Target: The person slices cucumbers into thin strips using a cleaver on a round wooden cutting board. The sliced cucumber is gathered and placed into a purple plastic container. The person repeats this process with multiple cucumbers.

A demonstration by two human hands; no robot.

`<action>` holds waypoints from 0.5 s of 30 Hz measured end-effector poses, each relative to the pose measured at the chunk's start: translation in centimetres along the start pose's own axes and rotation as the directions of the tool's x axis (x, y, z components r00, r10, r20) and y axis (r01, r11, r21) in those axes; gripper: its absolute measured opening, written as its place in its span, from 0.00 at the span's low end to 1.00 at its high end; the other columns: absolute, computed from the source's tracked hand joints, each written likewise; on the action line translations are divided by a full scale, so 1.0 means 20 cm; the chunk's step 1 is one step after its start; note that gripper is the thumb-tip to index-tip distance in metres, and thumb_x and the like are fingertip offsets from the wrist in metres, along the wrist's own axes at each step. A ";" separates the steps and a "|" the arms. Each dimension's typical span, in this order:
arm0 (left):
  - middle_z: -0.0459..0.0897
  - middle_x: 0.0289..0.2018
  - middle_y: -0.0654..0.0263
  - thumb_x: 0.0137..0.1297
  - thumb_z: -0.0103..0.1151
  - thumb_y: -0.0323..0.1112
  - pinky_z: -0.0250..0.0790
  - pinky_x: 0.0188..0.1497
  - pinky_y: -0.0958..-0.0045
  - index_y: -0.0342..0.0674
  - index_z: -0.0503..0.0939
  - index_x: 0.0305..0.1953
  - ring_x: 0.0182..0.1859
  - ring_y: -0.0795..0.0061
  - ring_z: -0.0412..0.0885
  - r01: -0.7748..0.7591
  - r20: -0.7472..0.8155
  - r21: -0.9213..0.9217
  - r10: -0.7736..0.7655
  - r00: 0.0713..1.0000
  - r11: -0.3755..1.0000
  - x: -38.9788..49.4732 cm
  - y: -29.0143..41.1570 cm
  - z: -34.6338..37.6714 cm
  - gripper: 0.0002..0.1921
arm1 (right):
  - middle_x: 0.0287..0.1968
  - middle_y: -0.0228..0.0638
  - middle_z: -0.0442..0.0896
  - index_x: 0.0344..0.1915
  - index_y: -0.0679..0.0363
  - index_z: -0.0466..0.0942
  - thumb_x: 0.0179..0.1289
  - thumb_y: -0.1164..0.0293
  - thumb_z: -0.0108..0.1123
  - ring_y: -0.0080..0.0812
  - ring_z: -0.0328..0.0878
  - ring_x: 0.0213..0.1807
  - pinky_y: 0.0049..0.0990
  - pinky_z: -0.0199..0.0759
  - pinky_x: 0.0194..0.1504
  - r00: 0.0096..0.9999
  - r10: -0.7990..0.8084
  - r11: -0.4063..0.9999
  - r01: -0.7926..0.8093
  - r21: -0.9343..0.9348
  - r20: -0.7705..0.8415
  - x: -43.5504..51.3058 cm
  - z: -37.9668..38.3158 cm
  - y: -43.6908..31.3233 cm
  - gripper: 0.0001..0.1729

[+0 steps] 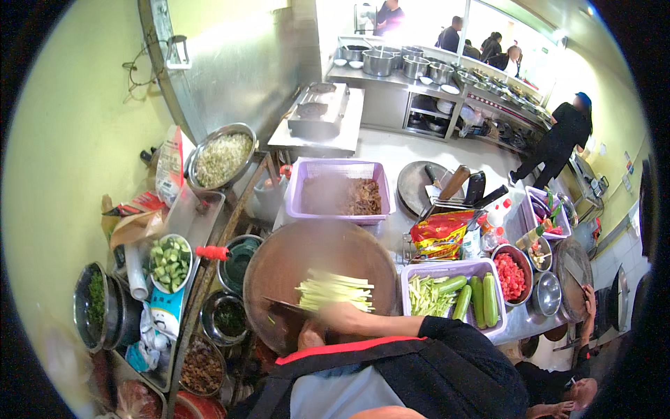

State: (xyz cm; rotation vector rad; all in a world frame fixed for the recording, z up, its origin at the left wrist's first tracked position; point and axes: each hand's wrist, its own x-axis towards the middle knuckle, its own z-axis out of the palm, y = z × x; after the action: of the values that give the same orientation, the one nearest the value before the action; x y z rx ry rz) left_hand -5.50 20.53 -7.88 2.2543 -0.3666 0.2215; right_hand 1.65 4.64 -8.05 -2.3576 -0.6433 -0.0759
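My right hand (pixel 343 318) reaches in from the right over the round wooden chopping block (pixel 272 251), at the handle end of a dark-bladed knife (pixel 285 305). The blade points left, and blur hides part of the grip. Just beyond the hand lies a pile of pale green zucchini strips (pixel 335 288). My left hand (pixel 311 335) is close to the near edge of the block, below the knife. My jacket's red-trimmed edge covers part of it, so its fingers are unclear. To the right, a lilac plastic basket (pixel 411 309) holds whole zucchini (pixel 490 299) and cut strips (pixel 426 294).
Beyond the block stands a lilac basket (pixel 293 201) of brown food. Knives (pixel 473 187) stand upright in a rack at right, near a bowl of chopped red food (pixel 509 277). Bowls and a tray (pixel 209 209) crowd the left. A co-worker's hand (pixel 589 301) rests by another block.
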 end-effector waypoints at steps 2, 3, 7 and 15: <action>0.83 0.42 0.48 0.65 0.57 0.37 0.74 0.48 0.56 0.38 0.83 0.45 0.45 0.49 0.81 0.069 -0.021 -0.023 -0.070 0.997 0.997 0.01 0.04 0.02 0.13 | 0.32 0.52 0.84 0.34 0.64 0.80 0.61 0.71 0.53 0.50 0.85 0.35 0.48 0.76 0.36 0.993 0.020 0.989 -0.002 0.145 -0.119 0.04 -0.05 -0.05 0.09; 0.84 0.41 0.48 0.65 0.58 0.38 0.74 0.47 0.56 0.39 0.83 0.45 0.45 0.49 0.82 0.092 -0.035 -0.033 -0.093 0.995 0.995 0.01 0.06 0.03 0.12 | 0.32 0.52 0.84 0.35 0.64 0.80 0.62 0.71 0.53 0.49 0.85 0.34 0.48 0.76 0.35 0.998 0.052 0.995 -0.050 0.084 -0.021 0.06 -0.08 -0.06 0.10; 0.84 0.42 0.50 0.66 0.58 0.38 0.75 0.45 0.55 0.42 0.84 0.45 0.44 0.49 0.82 0.235 -0.019 0.008 -0.235 0.972 0.972 0.01 0.06 0.06 0.11 | 0.33 0.49 0.84 0.34 0.63 0.81 0.63 0.70 0.53 0.45 0.83 0.34 0.44 0.76 0.38 0.972 0.068 0.992 -0.041 -0.119 0.227 0.09 -0.10 -0.05 0.11; 0.83 0.38 0.56 0.59 0.58 0.34 0.76 0.42 0.54 0.47 0.85 0.44 0.41 0.50 0.82 -0.167 0.005 0.176 0.169 0.986 0.970 -0.03 -0.11 0.08 0.12 | 0.40 0.41 0.84 0.41 0.60 0.83 0.62 0.69 0.54 0.41 0.81 0.41 0.40 0.75 0.47 0.876 0.097 0.978 0.005 -0.210 0.472 0.18 0.05 0.06 0.12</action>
State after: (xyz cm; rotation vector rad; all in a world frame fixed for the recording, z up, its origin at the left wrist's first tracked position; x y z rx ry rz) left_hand -5.23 20.76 -10.58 2.3961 -0.5528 0.3659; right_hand 5.33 6.09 -8.73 -2.6105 -0.8453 0.5076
